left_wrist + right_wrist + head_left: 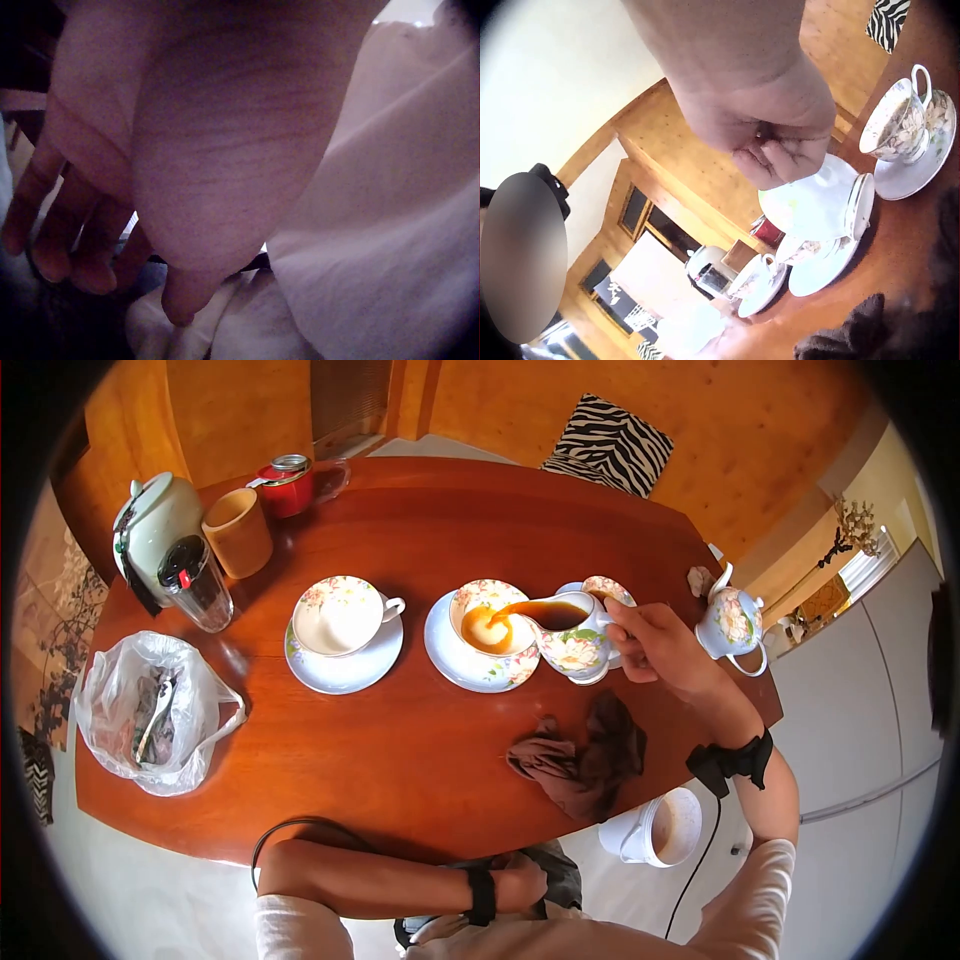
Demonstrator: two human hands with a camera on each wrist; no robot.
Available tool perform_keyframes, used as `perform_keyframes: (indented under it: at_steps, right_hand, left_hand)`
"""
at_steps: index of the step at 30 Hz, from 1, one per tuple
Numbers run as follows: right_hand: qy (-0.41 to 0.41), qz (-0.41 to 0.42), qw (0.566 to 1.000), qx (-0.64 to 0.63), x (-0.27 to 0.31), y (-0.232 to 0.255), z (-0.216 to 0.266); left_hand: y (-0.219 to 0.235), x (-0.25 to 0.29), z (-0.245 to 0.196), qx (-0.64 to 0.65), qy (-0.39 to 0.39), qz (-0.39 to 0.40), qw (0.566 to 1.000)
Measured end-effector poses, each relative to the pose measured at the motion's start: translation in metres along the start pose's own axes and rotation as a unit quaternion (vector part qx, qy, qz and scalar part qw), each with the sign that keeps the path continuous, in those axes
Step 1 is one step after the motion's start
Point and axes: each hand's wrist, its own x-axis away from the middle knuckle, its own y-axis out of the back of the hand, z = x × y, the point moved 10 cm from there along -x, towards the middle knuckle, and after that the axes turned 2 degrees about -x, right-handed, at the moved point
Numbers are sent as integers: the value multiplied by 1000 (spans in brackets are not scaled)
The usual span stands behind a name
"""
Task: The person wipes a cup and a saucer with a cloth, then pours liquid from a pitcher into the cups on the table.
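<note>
My right hand (665, 650) grips the handle of a white floral pitcher (572, 655) and holds it tilted left. Brown liquid runs from its spout into the middle floral cup (484, 593), which stands on a pale blue saucer (440, 640). Left of it, a matching teacup (340, 630) rests on its own saucer (345, 678), with its white inside showing. A third cup (892, 124) sits beyond the pitcher, partly hidden by it in the head view. Down at my lap, my left hand (522, 884) holds nothing, its fingers (90, 255) hanging loose near the clothing.
A floral teapot (735, 622) stands at the table's right end. Brown cloth (580, 760) lies near the front edge, above a white bucket (625, 835) on the floor. At left are a plastic bag (200, 700), a clear tumbler (205, 600), a wooden cup (240, 545) and a pale jar (170, 515).
</note>
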Motion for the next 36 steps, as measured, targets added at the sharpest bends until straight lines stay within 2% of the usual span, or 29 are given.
perform_keyframes:
  at_steps: [18,30,33,36]
  right_hand:
    - [8,-21,998,52,-1,5,16]
    - [15,-15,996,81,1,1,25]
    - [17,-18,997,77,0,3,25]
    - [19,-29,996,79,-1,5,26]
  left_hand:
    - [-7,-5,-3,5,-2,-29,1000]
    - [-16,-10,-2,12,8,44,999]
    - [-14,-10,-1,18,9,48,999]
    - [-20,-14,-2,30,13,15,999]
